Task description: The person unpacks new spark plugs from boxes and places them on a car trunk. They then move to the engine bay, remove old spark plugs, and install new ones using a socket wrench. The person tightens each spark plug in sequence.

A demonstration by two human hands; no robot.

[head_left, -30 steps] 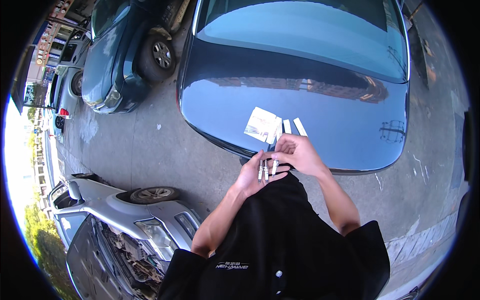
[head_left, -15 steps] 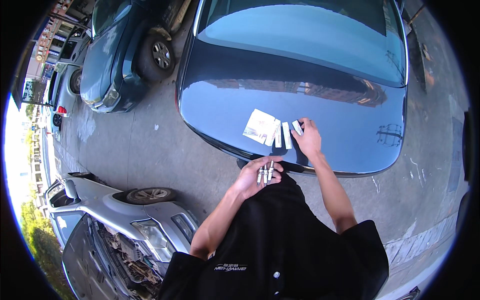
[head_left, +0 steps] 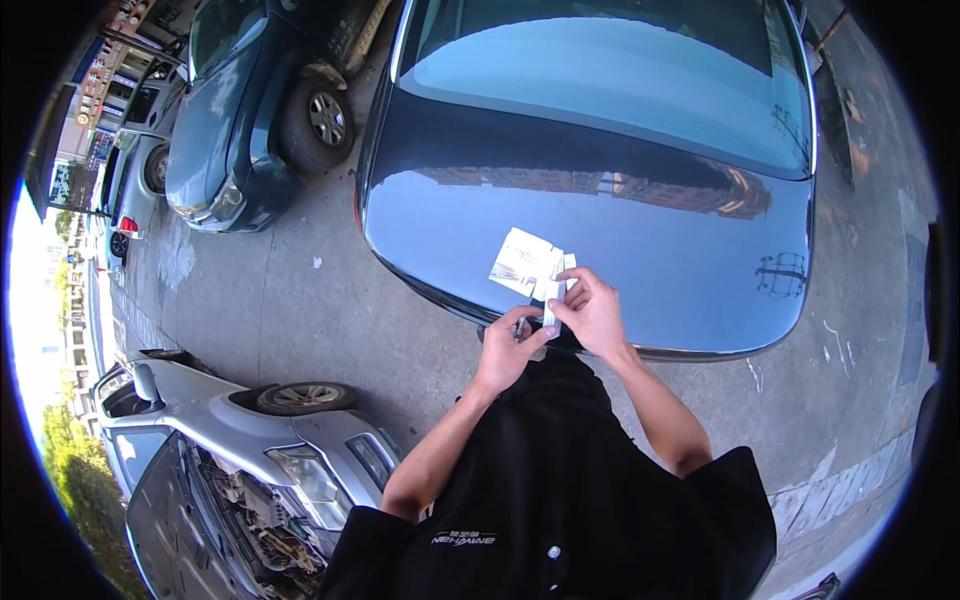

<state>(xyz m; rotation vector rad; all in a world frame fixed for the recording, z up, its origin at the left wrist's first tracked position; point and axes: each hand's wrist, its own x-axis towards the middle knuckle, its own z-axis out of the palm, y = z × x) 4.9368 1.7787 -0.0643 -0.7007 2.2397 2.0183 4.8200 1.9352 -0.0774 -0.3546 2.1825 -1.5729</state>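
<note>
My left hand (head_left: pixel 508 352) is curled round several spark plugs (head_left: pixel 519 327), which are mostly hidden by the fingers. Its thumb reaches the lower end of a narrow white box (head_left: pixel 553 306). That box is pinched between the thumb and fingers of my right hand (head_left: pixel 590 312), upright just in front of my left hand. Right behind both hands, a square white printed card or flat pack (head_left: pixel 524 260) lies on the dark car's rear lid (head_left: pixel 680 260). More narrow white boxes beside it are partly covered by my right hand.
The dark car's rear window (head_left: pixel 600 65) rises beyond the lid. To the left stands a dark green pickup-like vehicle (head_left: pixel 215 130). At lower left is a silver car (head_left: pixel 300 450) with its engine bay exposed. Concrete ground (head_left: pixel 310 270) runs between them.
My right hand has lifted a narrow white box off the lid and brought it left and nearer, to my left hand. The left hand has closed over the spark plugs that lay on its open palm.
</note>
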